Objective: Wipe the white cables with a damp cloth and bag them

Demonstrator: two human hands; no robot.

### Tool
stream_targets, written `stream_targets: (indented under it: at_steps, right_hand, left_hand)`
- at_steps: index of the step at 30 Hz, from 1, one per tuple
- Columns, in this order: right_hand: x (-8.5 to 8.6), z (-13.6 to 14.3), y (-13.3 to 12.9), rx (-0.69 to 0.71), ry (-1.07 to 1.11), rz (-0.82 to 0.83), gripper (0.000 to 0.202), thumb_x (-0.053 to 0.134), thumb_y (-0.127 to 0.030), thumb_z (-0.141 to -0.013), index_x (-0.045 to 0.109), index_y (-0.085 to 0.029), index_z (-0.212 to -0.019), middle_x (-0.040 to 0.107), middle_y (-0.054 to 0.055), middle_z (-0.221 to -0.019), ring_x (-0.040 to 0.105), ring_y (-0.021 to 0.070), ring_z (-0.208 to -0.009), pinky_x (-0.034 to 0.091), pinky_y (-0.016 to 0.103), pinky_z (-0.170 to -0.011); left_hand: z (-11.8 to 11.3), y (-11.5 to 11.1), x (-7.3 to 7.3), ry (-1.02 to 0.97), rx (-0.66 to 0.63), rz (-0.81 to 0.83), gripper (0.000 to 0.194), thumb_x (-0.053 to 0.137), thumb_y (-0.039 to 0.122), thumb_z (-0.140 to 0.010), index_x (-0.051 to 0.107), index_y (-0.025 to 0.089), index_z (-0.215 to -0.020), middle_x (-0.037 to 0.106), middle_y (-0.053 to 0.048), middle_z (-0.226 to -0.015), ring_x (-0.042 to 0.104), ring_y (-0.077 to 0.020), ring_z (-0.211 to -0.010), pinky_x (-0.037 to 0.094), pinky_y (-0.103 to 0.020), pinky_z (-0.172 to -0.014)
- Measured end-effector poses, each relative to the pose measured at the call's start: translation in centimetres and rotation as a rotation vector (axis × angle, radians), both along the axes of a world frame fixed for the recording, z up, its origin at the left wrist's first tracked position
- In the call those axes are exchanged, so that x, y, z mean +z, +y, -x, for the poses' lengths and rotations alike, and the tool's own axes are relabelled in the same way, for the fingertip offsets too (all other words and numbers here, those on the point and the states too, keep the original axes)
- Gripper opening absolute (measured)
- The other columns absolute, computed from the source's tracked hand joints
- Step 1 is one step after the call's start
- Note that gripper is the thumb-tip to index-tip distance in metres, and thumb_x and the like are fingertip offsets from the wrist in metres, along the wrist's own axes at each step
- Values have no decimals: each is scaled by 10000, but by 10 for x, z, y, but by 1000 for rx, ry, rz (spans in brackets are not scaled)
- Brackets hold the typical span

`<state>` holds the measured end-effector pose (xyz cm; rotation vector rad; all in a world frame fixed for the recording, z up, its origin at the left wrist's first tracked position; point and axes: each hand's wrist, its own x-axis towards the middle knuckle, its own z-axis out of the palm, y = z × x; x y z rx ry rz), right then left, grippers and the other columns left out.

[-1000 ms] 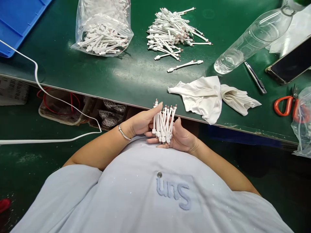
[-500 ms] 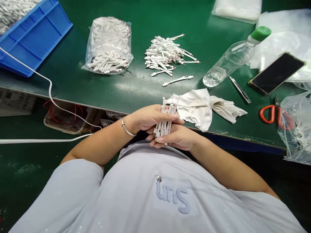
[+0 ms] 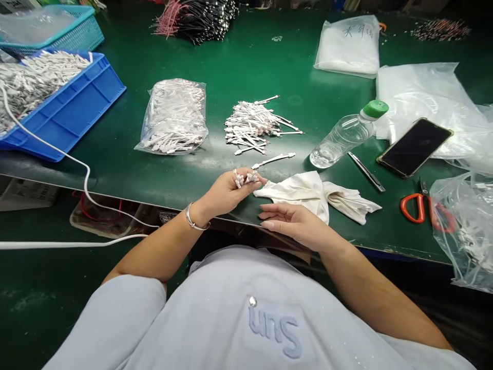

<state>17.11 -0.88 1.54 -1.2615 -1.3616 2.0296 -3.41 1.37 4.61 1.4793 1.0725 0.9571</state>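
Observation:
My left hand (image 3: pixel 229 193), with a bangle at its wrist, is closed around a bundle of white connector wires (image 3: pixel 246 179) at the table's front edge. To its right, my right hand (image 3: pixel 290 222) is open and holds nothing, its fingers apart from the bundle. One loose white wire (image 3: pixel 273 160) lies just beyond my left hand. Behind it is a pile of white wires (image 3: pixel 254 123). A clear bag of such wires (image 3: pixel 175 118) sits to the left of the pile. White cloth gloves (image 3: pixel 304 191) lie beside both hands.
On the left stand a blue bin (image 3: pixel 82 100) of wires and a teal basket (image 3: pixel 82 31). At the right are a bottle (image 3: pixel 341 136), a knife (image 3: pixel 365 172), a phone (image 3: pixel 415 147), red-handled scissors (image 3: pixel 413 208) and plastic bags (image 3: pixel 427 103). Dark cables (image 3: pixel 204 20) lie at the back.
My right hand has let go of the bundle and moved right, apart from my left hand. My left hand has moved up and left with the bundle turned end-on. The camera view has tilted up.

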Motion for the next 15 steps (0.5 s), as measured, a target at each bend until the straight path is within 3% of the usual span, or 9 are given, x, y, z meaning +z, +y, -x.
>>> stream_targets:
  at_steps: [15]
  right_hand:
    - [-1,4,14,0,38,-68,489,765,-398,-672,672,-188,-1103,703,76,-1055,653,201,-968,498,426,-947]
  left_hand:
    - [11,5,-9,-107,78,77,268,711,368,-761,679,163,-931,704,-46,-833,662,-167,-810,464,-227,-676]
